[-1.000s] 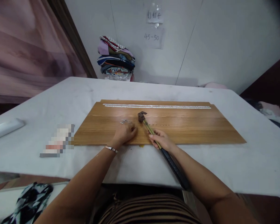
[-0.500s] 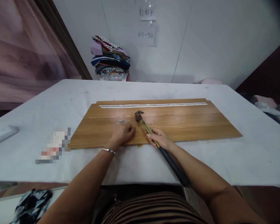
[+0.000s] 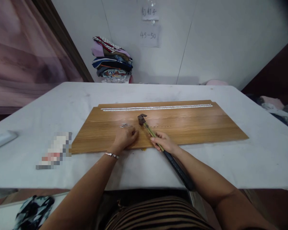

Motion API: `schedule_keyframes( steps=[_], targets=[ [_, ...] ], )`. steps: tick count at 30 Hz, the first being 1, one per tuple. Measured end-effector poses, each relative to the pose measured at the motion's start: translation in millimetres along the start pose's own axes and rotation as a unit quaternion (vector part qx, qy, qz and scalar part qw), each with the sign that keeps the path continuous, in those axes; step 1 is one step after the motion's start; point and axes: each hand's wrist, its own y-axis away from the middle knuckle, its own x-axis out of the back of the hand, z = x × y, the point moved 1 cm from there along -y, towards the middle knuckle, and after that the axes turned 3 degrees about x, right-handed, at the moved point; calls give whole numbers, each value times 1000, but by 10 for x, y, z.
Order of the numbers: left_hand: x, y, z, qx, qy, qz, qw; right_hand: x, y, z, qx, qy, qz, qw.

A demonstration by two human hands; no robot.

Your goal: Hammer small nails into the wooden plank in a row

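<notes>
A long wooden board [image 3: 194, 127] lies flat on a white table [image 3: 254, 159]. My right hand [image 3: 164, 142] is wrapped round the shaft of a hammer [image 3: 148, 127], whose dark head rests on the board near a row of small holes. My left hand [image 3: 124, 138] rests on the board's near edge with its fingers curled in; what they pinch, if anything, is hidden. A few small nails [image 3: 124, 125] lie on the wood just beyond that hand. A thin metal strip [image 3: 158, 108] runs along the board's far edge.
A blurred-out packet [image 3: 54, 151] lies on the table left of the board, and a white object [image 3: 2, 138] sits at the far left edge. Folded fabrics [image 3: 112, 60] are stacked against the wall behind. Patterned cloth [image 3: 31, 212] lies below the table at lower left.
The camera has shifted slightly, so the scene sits a little more to the left. Both hands and the hammer hold the same places on the board.
</notes>
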Motion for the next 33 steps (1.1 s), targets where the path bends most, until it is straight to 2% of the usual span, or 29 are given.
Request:
schedule_keyframes(
  steps=[33],
  targets=[
    [5, 2, -1, 6, -3, -10, 1000, 2, 10, -16, -13, -2, -1, 1000]
  ],
)
